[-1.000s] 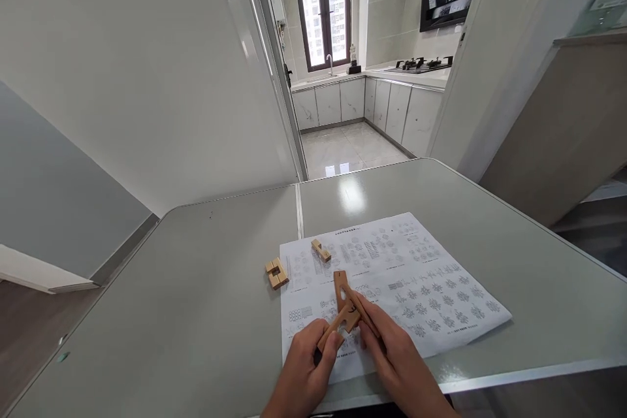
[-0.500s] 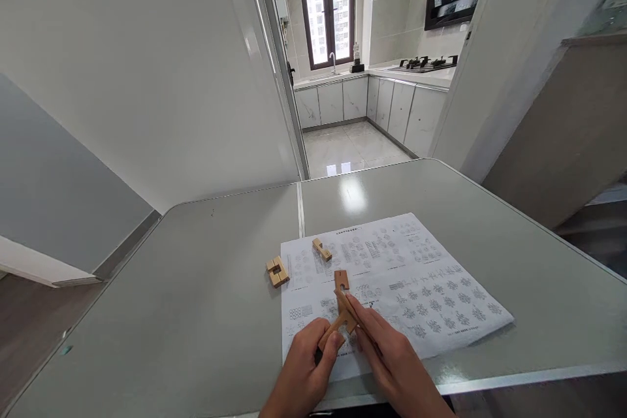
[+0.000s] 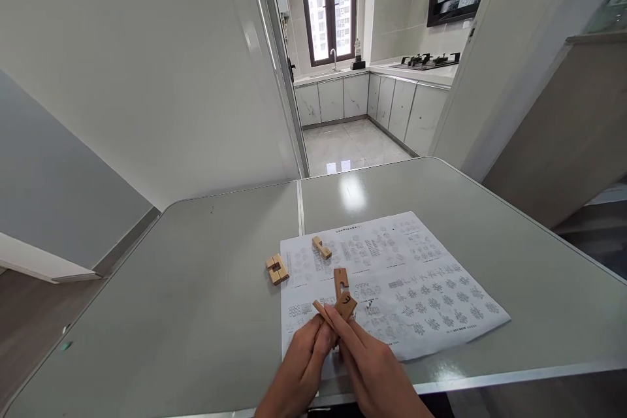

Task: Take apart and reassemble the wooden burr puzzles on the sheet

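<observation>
Both hands meet over the lower part of the printed sheet, closed on two flat wooden puzzle pieces that cross each other. My left hand (image 3: 302, 356) grips the wooden puzzle piece with a dark mark (image 3: 347, 304), whose end sticks out to the upper right. My right hand (image 3: 365, 356) pinches a second wooden puzzle piece (image 3: 320, 309), seen nearly edge-on and pointing to the upper left. Fingers hide where the two touch. Just beyond them, a notched wooden piece (image 3: 339, 276) lies flat on the sheet.
The printed sheet (image 3: 441, 281) with small line diagrams lies on the grey-green table (image 3: 220, 326). A small notched wooden block (image 3: 322, 247) is on its upper left. A square of joined wooden blocks (image 3: 277, 269) sits at its left edge. Beyond is a kitchen doorway.
The held pieces have turned: the marked face now shows at the upper right, and the other piece points upper left. My right hand has moved left, closer to my left hand.
</observation>
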The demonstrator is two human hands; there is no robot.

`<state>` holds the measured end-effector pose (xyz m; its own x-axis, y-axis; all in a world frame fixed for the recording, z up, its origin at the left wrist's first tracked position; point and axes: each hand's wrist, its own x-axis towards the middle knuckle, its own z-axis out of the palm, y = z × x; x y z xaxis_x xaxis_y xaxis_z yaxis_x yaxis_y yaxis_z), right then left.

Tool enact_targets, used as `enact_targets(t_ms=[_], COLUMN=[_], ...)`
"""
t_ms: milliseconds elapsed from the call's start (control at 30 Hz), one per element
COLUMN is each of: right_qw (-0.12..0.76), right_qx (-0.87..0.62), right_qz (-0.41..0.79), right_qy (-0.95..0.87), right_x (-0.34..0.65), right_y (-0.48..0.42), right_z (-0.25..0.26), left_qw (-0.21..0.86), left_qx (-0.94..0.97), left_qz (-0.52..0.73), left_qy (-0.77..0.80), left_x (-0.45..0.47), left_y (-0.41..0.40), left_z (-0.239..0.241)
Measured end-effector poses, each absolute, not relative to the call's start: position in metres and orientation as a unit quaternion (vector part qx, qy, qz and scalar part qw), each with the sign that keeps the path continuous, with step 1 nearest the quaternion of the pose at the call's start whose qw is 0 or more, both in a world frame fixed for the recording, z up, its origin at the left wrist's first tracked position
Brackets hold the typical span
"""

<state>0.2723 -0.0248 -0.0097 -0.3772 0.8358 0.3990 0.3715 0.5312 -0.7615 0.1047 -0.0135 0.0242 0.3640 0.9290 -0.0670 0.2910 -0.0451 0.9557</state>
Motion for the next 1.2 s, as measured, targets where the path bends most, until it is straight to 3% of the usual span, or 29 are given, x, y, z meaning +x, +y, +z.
enact_targets(t_ms=[600,1000,1200], right_qw=[0.372,0.504,0.517], right_qx=[-0.368,-0.372,-0.368], right_qz=[0.383,0.281,0.276], right_qy=[-0.761,-0.727,-0.722], right_x=[0.275,0.279,0.274], right_y=[-0.024,-0.033,-0.035], right_z=[0.012,-0.007,-0.013], left_qw=[0.520,0.475,0.469], left_qx=[0.610,0.584,0.597], left_qz=[0.348,0.392,0.378], left_qy=[0.486,0.529,0.530], left_x=[0.108,0.111,0.105], left_y=[-0.019,-0.026,-0.025], left_z=[0.028,0.029,0.021])
